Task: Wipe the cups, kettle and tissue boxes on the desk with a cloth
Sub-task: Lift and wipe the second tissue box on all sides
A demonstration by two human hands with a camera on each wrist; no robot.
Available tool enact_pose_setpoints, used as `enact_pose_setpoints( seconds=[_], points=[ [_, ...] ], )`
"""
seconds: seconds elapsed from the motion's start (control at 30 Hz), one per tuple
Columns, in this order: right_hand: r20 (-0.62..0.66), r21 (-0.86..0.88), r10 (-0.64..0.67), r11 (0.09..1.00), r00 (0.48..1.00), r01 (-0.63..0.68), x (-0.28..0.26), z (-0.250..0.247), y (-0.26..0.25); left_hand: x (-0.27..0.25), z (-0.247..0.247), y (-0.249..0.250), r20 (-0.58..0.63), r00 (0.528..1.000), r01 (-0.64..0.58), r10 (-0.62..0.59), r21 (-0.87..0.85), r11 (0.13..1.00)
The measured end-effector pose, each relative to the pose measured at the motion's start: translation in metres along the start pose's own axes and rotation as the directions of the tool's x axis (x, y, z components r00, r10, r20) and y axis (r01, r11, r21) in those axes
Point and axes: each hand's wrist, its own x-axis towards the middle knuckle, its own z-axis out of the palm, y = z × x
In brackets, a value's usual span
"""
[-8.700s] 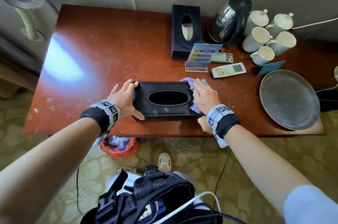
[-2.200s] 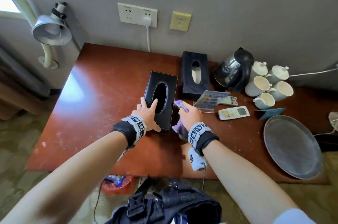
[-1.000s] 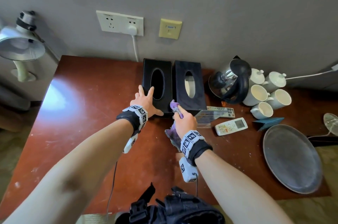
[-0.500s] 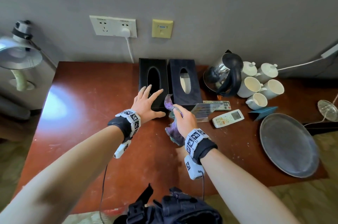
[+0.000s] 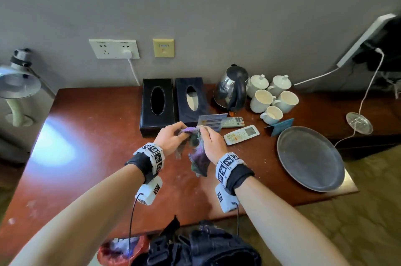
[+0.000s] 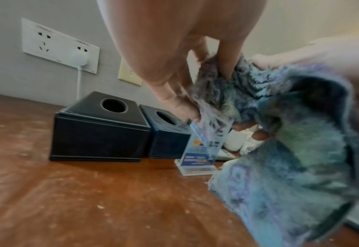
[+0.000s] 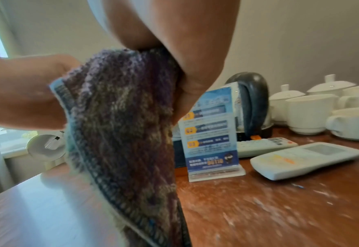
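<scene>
Both the left hand and right hand pinch the top of the cloth above the desk, just near of two tissue boxes; kettle and cups stand far right

head: high, looking down at desk | wrists: close, low, facing wall | shared: desk
</scene>
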Motion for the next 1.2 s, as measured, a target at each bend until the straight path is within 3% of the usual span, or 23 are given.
enact_pose_setpoints(
  seconds=[0.13, 0.37, 0.47, 0.67, 0.9, 1.13, 1.2],
  points=[
    [-0.037, -0.032, 0.035, 0.999, 0.999, -0.037, -0.027, -0.035, 0.021, -0.017, 0.035, 0.035, -0.043, 0.999, -0.023, 0.019, -0.101, 0.995],
    [-0.104, -0.047, 0.152, 0.986, 0.983, -0.158, -0.074, -0.107, 0.071, -0.043, 0.092, 0.096, -0.064, 0.997, -0.039, 0.035, -0.066, 0.997],
    [-0.138, 0.052, 0.189, 0.982, 0.972, -0.183, -0.091, -0.138, 0.091, -0.055, 0.118, 0.121, -0.079, 0.996, -0.032, 0.029, -0.035, 0.999],
    [-0.173, 0.349, 0.281, 0.914, 0.944, -0.208, -0.103, -0.176, 0.114, -0.074, 0.168, 0.152, 0.076, 0.996, -0.042, 0.043, -0.018, 0.999],
    [-0.142, 0.601, 0.391, 0.764, 0.910, -0.235, -0.085, -0.204, 0.126, -0.060, 0.197, 0.175, 0.164, 0.986, 0.002, -0.014, 0.077, 0.997],
    [-0.122, 0.739, 0.414, 0.645, 0.902, -0.196, -0.043, -0.221, 0.128, -0.018, 0.211, 0.187, 0.220, 0.961, -0.203, 0.169, 0.142, 0.969],
    [-0.112, 0.779, 0.416, 0.600, 0.902, -0.180, -0.032, -0.227, 0.129, 0.001, 0.216, 0.184, 0.246, 0.956, -0.202, 0.160, 0.157, 0.967]
  ],
)
